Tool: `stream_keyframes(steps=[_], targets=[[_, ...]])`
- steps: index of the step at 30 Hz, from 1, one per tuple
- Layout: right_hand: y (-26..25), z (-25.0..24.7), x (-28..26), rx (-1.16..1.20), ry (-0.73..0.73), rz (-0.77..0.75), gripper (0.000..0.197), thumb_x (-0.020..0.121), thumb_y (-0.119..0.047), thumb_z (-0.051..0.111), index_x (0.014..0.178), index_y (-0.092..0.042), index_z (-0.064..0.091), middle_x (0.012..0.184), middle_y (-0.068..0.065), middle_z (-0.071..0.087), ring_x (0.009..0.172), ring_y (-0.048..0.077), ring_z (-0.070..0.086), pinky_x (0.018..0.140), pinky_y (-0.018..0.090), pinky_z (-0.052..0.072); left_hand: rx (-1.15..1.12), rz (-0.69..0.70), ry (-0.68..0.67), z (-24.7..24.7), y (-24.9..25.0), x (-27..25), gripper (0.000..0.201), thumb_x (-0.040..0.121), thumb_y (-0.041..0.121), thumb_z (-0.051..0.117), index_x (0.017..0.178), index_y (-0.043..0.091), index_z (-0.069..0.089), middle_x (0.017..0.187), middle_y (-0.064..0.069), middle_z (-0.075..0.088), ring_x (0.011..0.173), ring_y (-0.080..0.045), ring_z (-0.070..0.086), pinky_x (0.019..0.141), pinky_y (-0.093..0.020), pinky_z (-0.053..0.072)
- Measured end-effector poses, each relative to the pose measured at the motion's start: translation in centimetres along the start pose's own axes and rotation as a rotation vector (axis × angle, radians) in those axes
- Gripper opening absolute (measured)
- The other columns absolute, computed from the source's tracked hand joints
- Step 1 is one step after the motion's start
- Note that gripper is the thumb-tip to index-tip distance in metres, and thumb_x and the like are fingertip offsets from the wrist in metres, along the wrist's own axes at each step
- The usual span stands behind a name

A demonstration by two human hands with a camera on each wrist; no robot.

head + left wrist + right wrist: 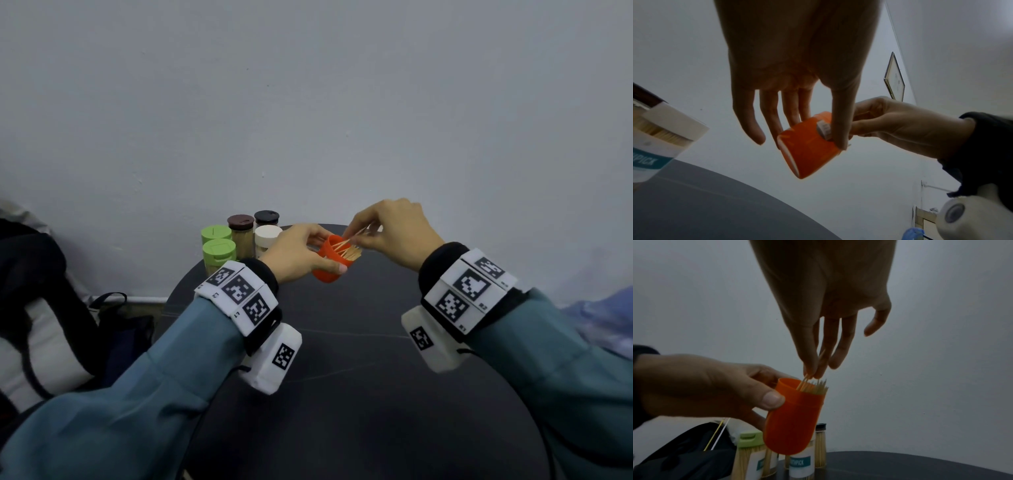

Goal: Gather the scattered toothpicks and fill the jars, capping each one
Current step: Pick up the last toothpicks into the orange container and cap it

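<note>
round dark table [359,394] sat under both hands, nothing loose visible on its bare part; any scattered picks left were out of view or too thin to make out

five capped jars stood in a cluster just beyond the left hand [298,255]: two with light green plastic lids [219,251], one brown lid [240,222], one black lid [266,216], one white lid [268,234]. Right wrist view showed them packed with picks, so judged done

left hand was wrapped round the small orange plastic cylinder jar [795,417], thumb on the near side below the rim step, fingers behind, jar lifted clear of the table and tilted mouth toward the right hand [394,233]. Jar judged light, rigid and smooth-walled, so a bit slippery; mid-body wrap below the step looked like the right hold, keeps the mouth free

right hand pinched a few thin wooden toothpicks [807,381] between thumb and first fingers, directly above the jar mouth, lower ends already among the picks standing inside; other fingers loose. Picks judged near weightless, stiff but snappable, prone to fan out or jam across the mouth; hold near the upper end, feed parallel to the bundle

hidden: orange jar's cap not seen in any view; how full the jar was below the rim couldn't be told, wall opaque; exact pick count in the pinch unreadable
</note>
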State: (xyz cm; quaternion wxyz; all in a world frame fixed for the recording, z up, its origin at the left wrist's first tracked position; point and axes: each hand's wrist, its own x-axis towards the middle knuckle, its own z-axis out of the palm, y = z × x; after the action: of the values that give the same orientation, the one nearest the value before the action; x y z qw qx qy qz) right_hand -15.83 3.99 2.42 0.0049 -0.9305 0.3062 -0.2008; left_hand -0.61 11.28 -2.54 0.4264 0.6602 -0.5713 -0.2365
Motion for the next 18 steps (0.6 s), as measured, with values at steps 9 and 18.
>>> stream_keyframes(steps=[9, 18], targets=[[0.8, -0.5, -0.8, -0.018, -0.052, -0.017, 0.011, 0.085, -0.034, 0.063, 0.093, -0.036, 0.069, 0.091, -0.016, 0.066, 0.094, 0.005, 0.058, 0.095, 0.035, 0.026, 0.006, -0.002, -0.036, 1.3, 0.1, 0.6, 0.049, 0.065, 0.022, 0.084, 0.109, 0.019, 0.062, 0.11, -0.001, 0.066, 0.105, -0.014, 0.059, 0.097, -0.034, 0.047], [6.3, -1.3, -3.2, 0.048, -0.053, 0.152, 0.011, 0.087, -0.026, 0.058, 0.093, -0.029, 0.067, 0.099, -0.01, 0.068, 0.094, 0.009, 0.061, 0.094, 0.039, 0.043, 0.011, 0.003, -0.098, 3.0, 1.5, 0.9, 0.05, 0.072, 0.022, 0.079, 0.116, 0.017, 0.057, 0.109, 0.005, 0.058, 0.103, -0.01, 0.053, 0.092, -0.028, 0.043]])
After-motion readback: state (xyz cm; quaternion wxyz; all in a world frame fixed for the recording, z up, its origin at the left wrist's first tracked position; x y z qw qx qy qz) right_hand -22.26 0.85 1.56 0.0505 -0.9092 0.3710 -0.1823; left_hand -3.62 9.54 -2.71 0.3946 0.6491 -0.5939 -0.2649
